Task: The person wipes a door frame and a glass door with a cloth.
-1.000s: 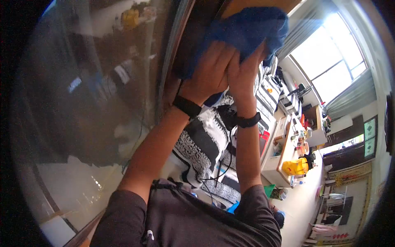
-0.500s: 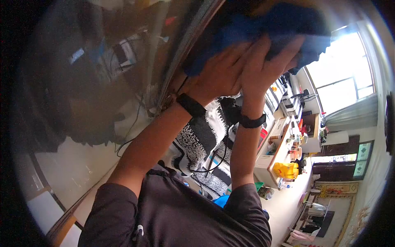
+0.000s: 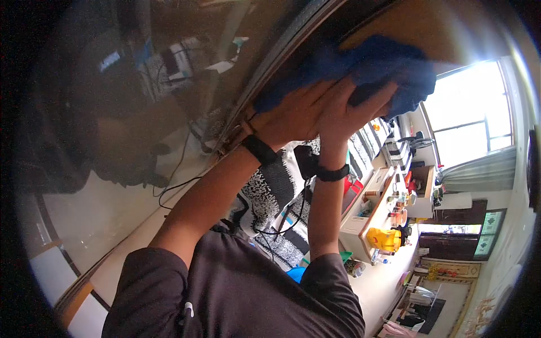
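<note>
A bunched blue cloth [image 3: 403,67] lies against a brown wooden surface at the top of the view. My right hand [image 3: 344,110] grips it, two fingers visible with a fold of cloth between them. Close beside it, partly overlapped, my left hand [image 3: 296,115] presses on the same cloth; its fingertips are hard to make out. Both wrists carry black bands. Left of the hands runs the dark frame edge [image 3: 265,70] of a large glossy pane [image 3: 129,112], which shows reflections.
A black-and-white patterned cover [image 3: 270,186] lies below my arms, crossed by a black cable [image 3: 287,228]. To the right stand a white cabinet [image 3: 355,222] with several items on top, a yellow bag [image 3: 384,239] and a bright window [image 3: 468,112].
The cloth and both hands have shifted slightly down and left in the view, baring more of the brown surface above. Both hands remain on the cloth.
</note>
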`<state>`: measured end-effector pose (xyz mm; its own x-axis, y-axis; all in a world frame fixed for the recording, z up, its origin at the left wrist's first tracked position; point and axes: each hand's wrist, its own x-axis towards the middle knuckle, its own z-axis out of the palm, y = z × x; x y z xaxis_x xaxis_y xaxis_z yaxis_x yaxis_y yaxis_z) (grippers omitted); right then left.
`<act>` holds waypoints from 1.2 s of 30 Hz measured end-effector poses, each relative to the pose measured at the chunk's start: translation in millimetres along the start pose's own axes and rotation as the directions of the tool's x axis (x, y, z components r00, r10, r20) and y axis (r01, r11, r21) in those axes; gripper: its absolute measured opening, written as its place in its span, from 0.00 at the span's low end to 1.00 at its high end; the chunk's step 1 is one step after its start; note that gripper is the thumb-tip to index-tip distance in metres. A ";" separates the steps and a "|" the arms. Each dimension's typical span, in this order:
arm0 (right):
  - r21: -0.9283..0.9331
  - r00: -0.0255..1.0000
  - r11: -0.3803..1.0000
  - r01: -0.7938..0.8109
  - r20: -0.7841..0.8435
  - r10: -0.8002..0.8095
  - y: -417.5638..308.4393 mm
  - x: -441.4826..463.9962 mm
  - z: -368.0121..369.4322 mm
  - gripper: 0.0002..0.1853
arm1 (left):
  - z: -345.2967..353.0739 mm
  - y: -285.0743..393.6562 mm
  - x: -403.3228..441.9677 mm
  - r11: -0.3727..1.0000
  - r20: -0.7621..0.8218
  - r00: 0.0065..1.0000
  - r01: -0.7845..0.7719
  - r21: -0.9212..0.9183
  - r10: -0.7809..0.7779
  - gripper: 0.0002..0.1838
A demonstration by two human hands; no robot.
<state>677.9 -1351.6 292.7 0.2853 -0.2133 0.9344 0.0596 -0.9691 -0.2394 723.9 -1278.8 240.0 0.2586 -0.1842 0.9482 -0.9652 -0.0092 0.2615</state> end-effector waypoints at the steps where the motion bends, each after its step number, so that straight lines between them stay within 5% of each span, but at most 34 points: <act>1: 0.000 1.000 1.000 0.000 0.004 0.000 1.2 -5.5 1.0 0.37 | 0.0 -0.6 -6.6 0.999 0.008 1.000 0.013 0.030 -0.013 0.30; 3: 0.030 0.999 0.999 0.032 -0.014 -0.032 1.7 -15.9 3.5 0.37 | 0.0 -0.3 -19.8 0.997 0.012 0.999 0.035 0.074 -0.036 0.30; 5: 0.044 1.000 0.999 -0.011 0.001 0.011 -1.3 -26.1 4.5 0.36 | -0.4 -2.8 -31.6 0.968 0.223 0.952 0.233 -0.093 -0.208 0.30; 9: -0.015 1.000 1.000 0.023 0.000 -0.023 16.5 -39.6 10.2 0.36 | 5.6 -2.3 -39.6 0.974 0.194 0.962 0.211 -0.079 -0.192 0.31; 11: -0.005 0.997 0.998 -0.066 0.044 0.066 12.1 -38.1 5.1 0.36 | 2.8 -0.2 -35.6 0.966 0.293 0.923 0.218 0.137 -0.250 0.32; 14: 0.045 0.996 0.996 -0.077 0.055 0.075 7.5 -33.2 5.3 0.37 | 5.5 -3.5 -40.3 0.980 0.126 0.980 0.135 0.146 -0.154 0.32; 21: -0.058 0.956 0.989 -0.136 0.256 0.146 13.7 -56.1 2.1 0.37 | 23.2 -3.5 -57.3 0.950 0.120 0.984 0.092 0.297 -0.132 0.33; 23: -0.098 0.969 0.992 -0.078 0.226 0.099 19.6 -74.9 9.1 0.36 | 18.1 8.9 -68.3 0.926 0.156 0.921 0.327 0.188 -0.357 0.30; 27: -0.097 0.952 0.990 -0.107 0.278 0.130 32.4 -121.1 19.7 0.33 | 37.7 -8.3 -117.5 0.913 0.095 0.961 0.213 0.348 -0.261 0.28; 30: -0.341 0.959 0.904 0.258 0.203 -0.197 49.7 -158.9 39.0 0.32 | 39.6 -10.0 -138.0 0.896 0.198 0.920 0.252 0.366 -0.339 0.23; 33: -0.269 0.822 0.951 -0.151 0.500 0.272 37.0 -171.3 26.8 0.28 | 39.0 -14.7 -161.6 0.881 0.319 0.832 0.363 0.304 -0.453 0.19; 36: -0.291 0.600 0.870 -0.397 0.636 0.486 32.3 -166.6 26.0 0.25 | 33.3 -21.5 -181.7 0.904 0.266 0.898 0.251 0.345 -0.351 0.20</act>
<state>657.2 -1344.2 122.5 0.8081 -0.5201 0.2764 -0.3397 -0.7949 -0.5026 696.3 -1277.8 56.1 0.5602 -0.4234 0.7120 -0.8216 -0.3935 0.4124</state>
